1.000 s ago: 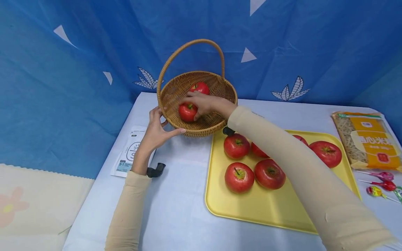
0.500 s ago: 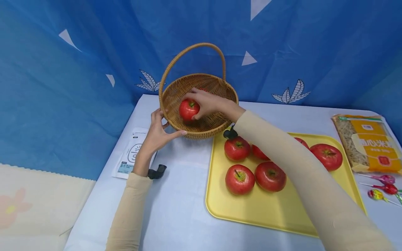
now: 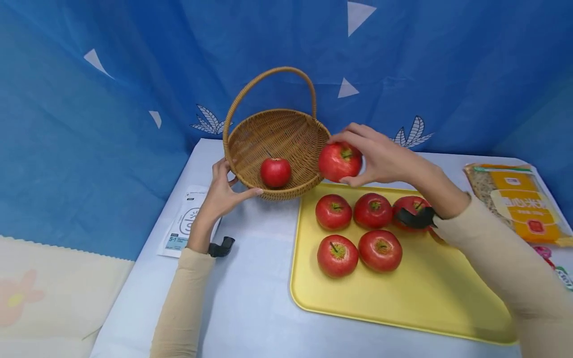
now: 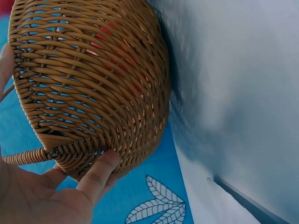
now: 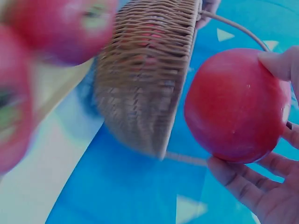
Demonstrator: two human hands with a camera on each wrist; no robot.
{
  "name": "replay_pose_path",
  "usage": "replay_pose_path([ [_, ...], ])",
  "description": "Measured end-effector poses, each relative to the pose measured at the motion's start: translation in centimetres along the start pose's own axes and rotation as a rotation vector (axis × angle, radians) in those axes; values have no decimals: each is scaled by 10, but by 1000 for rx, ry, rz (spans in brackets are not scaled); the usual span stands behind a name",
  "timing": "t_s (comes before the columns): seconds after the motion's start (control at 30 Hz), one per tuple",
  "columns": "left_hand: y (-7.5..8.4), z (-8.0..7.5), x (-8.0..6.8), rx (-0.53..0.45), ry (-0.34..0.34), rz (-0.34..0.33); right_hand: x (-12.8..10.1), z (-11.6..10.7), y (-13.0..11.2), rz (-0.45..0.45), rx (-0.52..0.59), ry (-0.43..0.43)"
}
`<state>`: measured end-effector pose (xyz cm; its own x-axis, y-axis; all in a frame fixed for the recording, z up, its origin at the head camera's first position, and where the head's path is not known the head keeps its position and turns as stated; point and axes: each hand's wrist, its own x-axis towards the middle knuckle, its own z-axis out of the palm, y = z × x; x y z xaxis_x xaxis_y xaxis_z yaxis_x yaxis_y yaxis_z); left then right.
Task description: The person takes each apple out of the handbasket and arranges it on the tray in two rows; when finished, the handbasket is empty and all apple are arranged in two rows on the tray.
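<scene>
A yellow tray (image 3: 403, 308) is lying on the table (image 3: 250, 298), right of the wicker basket (image 3: 286, 134), and it is being approached from above by the right hand (image 3: 380, 156). One red apple (image 3: 339, 161) is being gripped in that hand's curled fingers and thumb, and it is being held in the air just past the basket's right rim, over the tray's far left corner — so the tray is lying directly below and slightly toward the person, while the basket is lying to the left. The apple's stem end is turned up. The right hand is the nearer one to the tray; the left hand (image 3: 221, 191) is being kept at the basket's near left rim, thumb and fingers clasped on the weave.

Counted: one apple in the basket (image 3: 275, 172), one being held, and five apples on the tray (image 3: 358, 231) in plain sight — more may be hidden under the right forearm. One basket and one tray are being used.
</scene>
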<state>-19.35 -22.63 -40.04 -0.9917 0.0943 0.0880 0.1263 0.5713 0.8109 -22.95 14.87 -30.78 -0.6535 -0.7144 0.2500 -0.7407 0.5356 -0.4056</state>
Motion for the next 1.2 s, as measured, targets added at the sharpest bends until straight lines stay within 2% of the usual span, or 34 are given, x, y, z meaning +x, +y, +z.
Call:
replay_pose_path([
  [0.17, 1, -1, -1, 10, -1, -1, -81, -12, -7, 171, -27, -4],
  [0.27, 1, -1, 0, 14, 0, 3, -123, -11, -7, 224, -71, 15],
  [0.4, 0, -1, 1, 14, -2, -2, -169, -3, -4, 219, -136, 40],
  [0.53, -1, 0, 0, 5, -8, -9, -202, 7, -8, 297, -135, 14],
  [0.63, -1, 1, 0, 1, -10, -11, -218, 17, -11, 367, -93, -10],
  [0.73, -2, 1, 0, -1, -9, -11, -227, 30, -12, 388, -58, -24],
  [1.0, -1, 2, 0, -4, -11, -12, -231, 58, -8, 364, -81, -22],
  [1.2, -1, 1, 0, -2, -9, -10, -228, 55, -12, 358, -153, -25],
])
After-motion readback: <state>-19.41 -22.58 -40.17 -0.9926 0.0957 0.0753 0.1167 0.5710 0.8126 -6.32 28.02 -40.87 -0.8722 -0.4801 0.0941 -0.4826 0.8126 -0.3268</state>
